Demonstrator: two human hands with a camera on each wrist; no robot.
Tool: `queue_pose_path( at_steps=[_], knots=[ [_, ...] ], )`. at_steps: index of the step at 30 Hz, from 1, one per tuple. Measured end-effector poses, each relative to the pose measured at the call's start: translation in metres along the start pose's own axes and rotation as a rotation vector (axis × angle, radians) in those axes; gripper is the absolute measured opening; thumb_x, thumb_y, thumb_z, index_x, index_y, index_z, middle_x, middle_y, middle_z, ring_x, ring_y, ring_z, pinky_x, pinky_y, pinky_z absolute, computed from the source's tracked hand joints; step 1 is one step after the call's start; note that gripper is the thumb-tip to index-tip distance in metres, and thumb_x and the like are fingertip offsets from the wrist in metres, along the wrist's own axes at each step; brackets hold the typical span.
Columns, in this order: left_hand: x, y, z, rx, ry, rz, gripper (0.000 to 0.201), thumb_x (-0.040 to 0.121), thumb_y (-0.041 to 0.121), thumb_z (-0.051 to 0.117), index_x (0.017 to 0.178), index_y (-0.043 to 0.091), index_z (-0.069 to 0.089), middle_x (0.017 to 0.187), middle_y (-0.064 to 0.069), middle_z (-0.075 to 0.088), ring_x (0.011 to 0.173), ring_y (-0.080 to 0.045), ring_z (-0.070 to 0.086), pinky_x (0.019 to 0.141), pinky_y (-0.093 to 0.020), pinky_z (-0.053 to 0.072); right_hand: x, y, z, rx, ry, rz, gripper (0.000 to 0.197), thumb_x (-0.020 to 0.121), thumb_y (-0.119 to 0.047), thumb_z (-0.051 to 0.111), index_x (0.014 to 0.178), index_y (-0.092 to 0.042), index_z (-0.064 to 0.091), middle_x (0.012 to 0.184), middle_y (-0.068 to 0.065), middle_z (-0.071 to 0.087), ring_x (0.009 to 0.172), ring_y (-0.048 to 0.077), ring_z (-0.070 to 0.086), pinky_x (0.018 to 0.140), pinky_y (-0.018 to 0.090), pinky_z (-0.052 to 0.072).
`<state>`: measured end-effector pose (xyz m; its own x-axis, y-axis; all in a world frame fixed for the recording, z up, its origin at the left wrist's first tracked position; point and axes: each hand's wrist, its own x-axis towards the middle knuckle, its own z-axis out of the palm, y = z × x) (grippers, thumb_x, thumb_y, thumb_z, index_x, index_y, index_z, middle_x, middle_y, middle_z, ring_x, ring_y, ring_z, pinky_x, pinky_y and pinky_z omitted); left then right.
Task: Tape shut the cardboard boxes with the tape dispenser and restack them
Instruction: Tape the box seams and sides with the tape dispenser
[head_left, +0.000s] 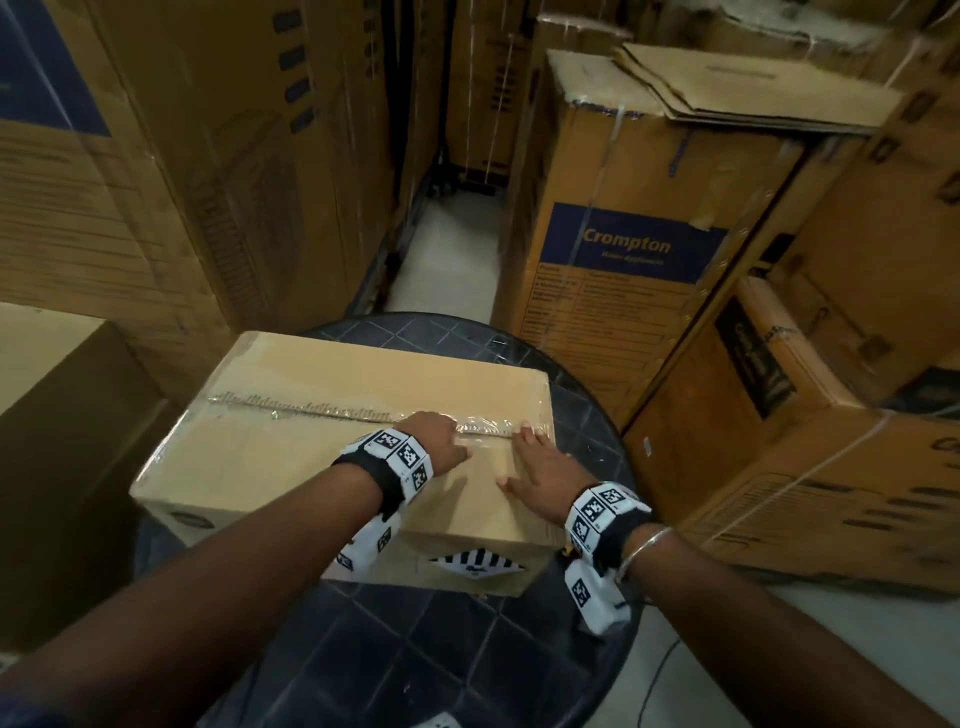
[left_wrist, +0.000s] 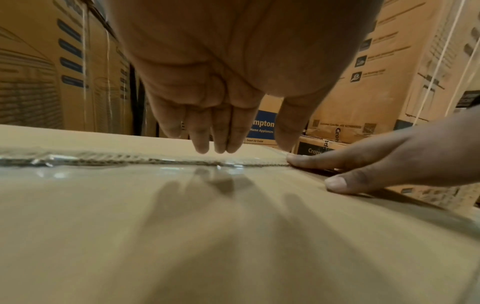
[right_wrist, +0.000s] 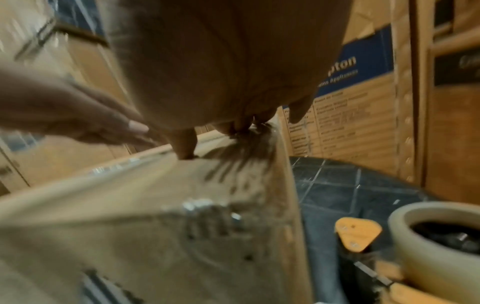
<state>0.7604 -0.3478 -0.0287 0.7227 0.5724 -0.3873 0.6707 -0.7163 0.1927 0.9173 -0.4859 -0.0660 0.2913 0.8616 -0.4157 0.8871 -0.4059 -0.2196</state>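
Under both hands (head_left: 441, 439) — taped box (head_left: 311, 441).

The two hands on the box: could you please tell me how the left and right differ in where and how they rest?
The left hand lies on the tape over the seam; the right hand lies beside it, at the right edge of the box. The left fingers are together; the right are spread. Both are flat and grip nothing.

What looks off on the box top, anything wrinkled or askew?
The clear tape along the box centre seam is not flat: it is wrinkled and bunched, most near the right end between the left hand and right hand, and again toward the left end. The seam's corrugated edge shows through it. Nothing else stands out.
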Motion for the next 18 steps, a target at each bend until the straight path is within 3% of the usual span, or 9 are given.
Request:
queue_pose_path(
  at_steps=[5,9,14,18],
  knots=[
    [0.005,-0.031,0.0,0.071,-0.073,0.042,0.048,0.098,0.046,0.047,0.132,0.013,0.053,0.147,-0.009,0.047,0.127,-0.031,0.049,0.101,-0.038,0.042,-0.004,-0.013,-0.003,-0.152,-0.029,0.067,0.079,0.108,-0.059,0.029,0.165,-0.02,-0.009,0.173,-0.001,-0.014,0.16,0.019,-0.003,0.127,0.055,0.008],
    [0.013,-0.044,0.009,0.094,-0.102,0.09,0.065,0.097,0.051,0.043,0.149,0.013,0.034,0.159,-0.01,0.029,0.132,-0.033,0.047,0.105,-0.04,0.043,-0.006,-0.036,-0.003,-0.165,-0.043,0.114,0.075,0.11,-0.052,0.031,0.166,-0.013,0.001,0.174,0.004,-0.007,0.161,0.022,0.005,0.128,0.051,0.014],
    [0.008,-0.043,0.014,0.151,-0.105,0.13,0.074,0.1,0.049,0.04,0.157,0.012,0.01,0.165,-0.008,0.006,0.141,-0.034,0.035,0.113,-0.042,0.035,-0.013,-0.064,0.001,-0.053,0.035,0.124,0.068,0.107,-0.06,0.037,0.159,-0.017,0.036,0.171,0.004,0.025,0.152,0.028,0.034,0.119,0.042,0.032],
    [0.008,-0.044,0.014,0.161,-0.106,0.155,0.074,0.1,0.047,0.04,0.158,0.013,0.008,0.165,-0.007,0.002,0.141,-0.032,0.035,0.112,-0.042,0.036,-0.009,-0.052,0.002,0.096,0.185,0.193,0.068,0.104,-0.056,0.048,0.155,-0.012,0.042,0.161,0.008,0.04,0.144,0.03,0.044,0.116,0.04,0.038]
  ],
)
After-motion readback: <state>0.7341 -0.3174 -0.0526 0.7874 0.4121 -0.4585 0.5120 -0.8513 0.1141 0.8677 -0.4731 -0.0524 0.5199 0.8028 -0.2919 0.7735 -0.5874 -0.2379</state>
